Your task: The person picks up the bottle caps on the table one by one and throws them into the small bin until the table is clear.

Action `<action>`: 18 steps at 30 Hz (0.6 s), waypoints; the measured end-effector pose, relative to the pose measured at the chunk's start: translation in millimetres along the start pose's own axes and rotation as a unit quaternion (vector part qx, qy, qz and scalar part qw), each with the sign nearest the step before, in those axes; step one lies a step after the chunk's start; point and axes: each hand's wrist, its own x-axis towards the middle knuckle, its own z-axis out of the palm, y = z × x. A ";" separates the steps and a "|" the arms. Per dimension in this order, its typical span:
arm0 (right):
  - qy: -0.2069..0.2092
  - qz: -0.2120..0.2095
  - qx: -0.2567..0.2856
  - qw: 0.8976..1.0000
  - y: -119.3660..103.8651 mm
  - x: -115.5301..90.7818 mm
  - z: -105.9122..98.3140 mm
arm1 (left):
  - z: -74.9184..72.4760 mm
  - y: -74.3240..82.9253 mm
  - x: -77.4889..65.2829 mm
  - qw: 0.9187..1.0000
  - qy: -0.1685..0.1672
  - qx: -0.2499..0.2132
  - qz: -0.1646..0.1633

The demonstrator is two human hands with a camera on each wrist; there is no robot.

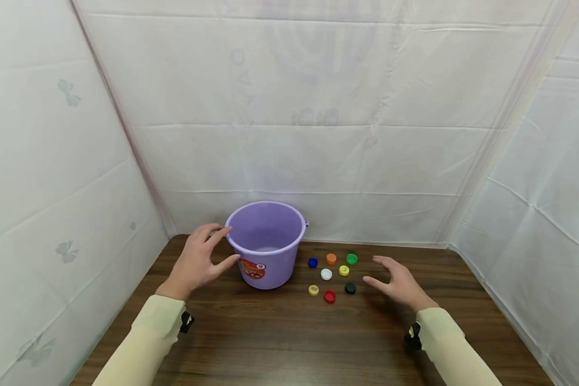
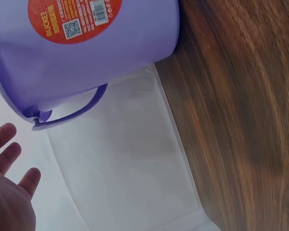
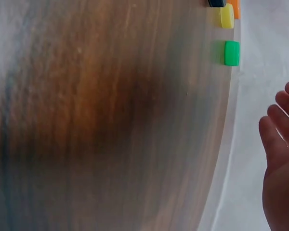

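Note:
A purple bucket (image 1: 279, 268) with a red round label stands upright at the back of the wooden table. My left hand (image 1: 195, 262) is at its left side, fingers spread and relaxed; whether the fingertips touch the rim I cannot tell. In the left wrist view, the bucket handle (image 2: 89, 107) hangs beside that hand. Right of the bucket lie several bottle caps: blue (image 1: 312, 262), orange (image 1: 331, 259), green (image 1: 351, 259), white (image 1: 326, 274), yellow (image 1: 344, 271), pale yellow (image 1: 313, 290), red (image 1: 329, 296) and black (image 1: 350, 288). My right hand (image 1: 399, 283) hovers to their right, fingers loosely extended, holding nothing.
A white sheet (image 1: 318, 161) hangs right behind the table's back edge, and more sheeting closes off both sides. Dark brown wood (image 1: 289, 338) of the tabletop spreads in front of the bucket and caps. Each wrist carries a black strap device.

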 end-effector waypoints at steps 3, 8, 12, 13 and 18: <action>-0.002 0.003 0.017 1.000 1.0 -1.0 3.9 | 2.3 2.9 1.4 1.000 0.005 -0.006 0.006; -0.002 0.015 0.054 0.998 2.4 -3.7 10.7 | 5.9 6.6 2.1 1.000 0.008 -0.009 0.013; 0.003 0.012 0.075 0.997 2.7 -4.2 14.4 | 7.2 9.1 3.4 1.000 0.012 -0.012 0.015; 0.004 0.012 0.079 0.997 2.7 -4.0 15.3 | 7.5 9.5 3.9 1.000 0.014 -0.015 0.015; 0.001 0.018 0.101 0.995 4.2 -2.0 19.9 | 9.9 10.1 6.1 0.999 0.027 -0.024 0.028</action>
